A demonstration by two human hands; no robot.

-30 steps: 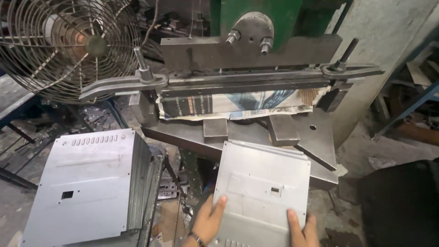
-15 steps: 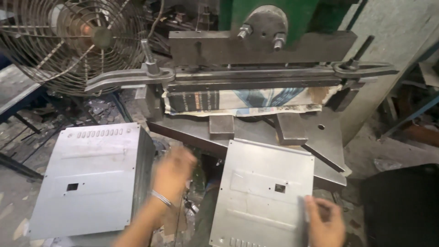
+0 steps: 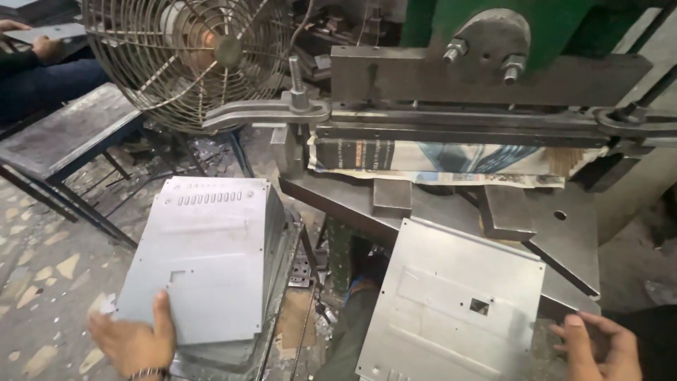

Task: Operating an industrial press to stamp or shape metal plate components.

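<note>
My left hand (image 3: 134, 341) grips the near edge of the top grey metal sheet (image 3: 197, 254) on a stack (image 3: 271, 268) of like sheets at the lower left; the sheet has a row of slots and a small square cutout. My right hand (image 3: 599, 347) rests with fingers spread at the lower right, beside the corner of another grey punched sheet (image 3: 458, 303). That sheet lies tilted on the steel press table (image 3: 564, 240), its far edge against two steel stop blocks (image 3: 391, 196). Above hangs the press ram bar (image 3: 486, 77).
A wire-caged fan (image 3: 187, 56) stands at the upper left. A dark metal bench (image 3: 63, 137) is at far left, with another person's hand and sleeve (image 3: 35, 53) behind it. Folded newspaper (image 3: 437, 159) sits under the press bar. Scrap litters the floor.
My left hand left the sheet on the press table, swung left and took hold of the top sheet of the stack. My right hand slid off toward the sheet's right corner.
</note>
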